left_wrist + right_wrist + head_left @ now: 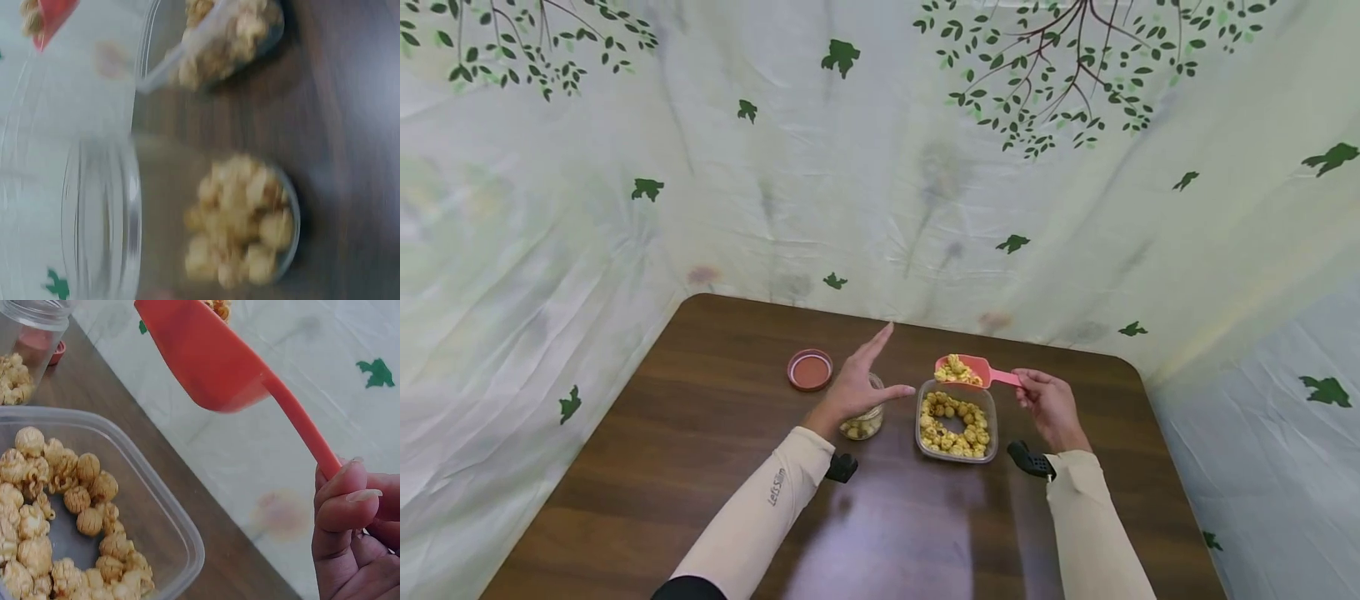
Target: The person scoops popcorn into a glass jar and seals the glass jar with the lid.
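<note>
My right hand [1051, 407] pinches the handle of a coral-red scoop [206, 359] between thumb and fingers. Caramel popcorn [955, 370] is heaped in the scoop, held up over the far side of a clear plastic container [922, 448]. More popcorn [90, 469] lines that container in a ring, with its bottom showing in the middle. My left hand [852, 387], fingers straight and thumb spread wide, is at a clear jar [103, 219], hiding part of it in the head view. The uncapped jar stands upright with popcorn [240, 222] in its lower part.
A reddish-brown round lid [810, 370] lies on the brown wooden table [715, 400], behind and left of the jar. Leaf-printed fabric [880, 208] hangs right behind the table's far edge and along both sides.
</note>
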A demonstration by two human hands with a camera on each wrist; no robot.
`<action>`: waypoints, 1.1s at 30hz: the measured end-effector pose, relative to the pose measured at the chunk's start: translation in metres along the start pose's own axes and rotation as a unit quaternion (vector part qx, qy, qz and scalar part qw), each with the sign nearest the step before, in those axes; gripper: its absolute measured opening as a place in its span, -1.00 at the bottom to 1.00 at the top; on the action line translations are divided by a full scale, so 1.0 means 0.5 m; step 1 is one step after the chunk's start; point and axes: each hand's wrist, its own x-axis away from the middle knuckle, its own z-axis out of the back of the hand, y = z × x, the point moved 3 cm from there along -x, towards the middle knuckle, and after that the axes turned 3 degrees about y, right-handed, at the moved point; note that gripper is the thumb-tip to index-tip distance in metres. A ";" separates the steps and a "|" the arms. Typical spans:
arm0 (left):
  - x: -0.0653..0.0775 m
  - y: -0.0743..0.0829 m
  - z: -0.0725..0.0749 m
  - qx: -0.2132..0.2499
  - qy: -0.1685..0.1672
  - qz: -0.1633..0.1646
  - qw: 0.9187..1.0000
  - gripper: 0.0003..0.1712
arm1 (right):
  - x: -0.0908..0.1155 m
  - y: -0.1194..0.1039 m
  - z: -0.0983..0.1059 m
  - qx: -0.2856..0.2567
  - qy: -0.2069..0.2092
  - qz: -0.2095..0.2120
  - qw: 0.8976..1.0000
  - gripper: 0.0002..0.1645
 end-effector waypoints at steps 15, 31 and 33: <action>0.059 -0.110 0.097 -0.020 0.041 0.015 0.999 0.09 | -0.008 -0.005 -0.063 0.034 -0.015 0.005 0.999 -0.71; 0.104 -0.156 0.069 0.035 0.032 0.029 0.998 0.05 | -0.012 0.017 -0.121 0.090 -0.028 0.027 0.995 -0.65; 0.109 -0.161 0.064 0.036 0.028 0.027 0.999 0.05 | -0.013 0.023 -0.128 0.092 -0.025 0.023 0.995 -0.66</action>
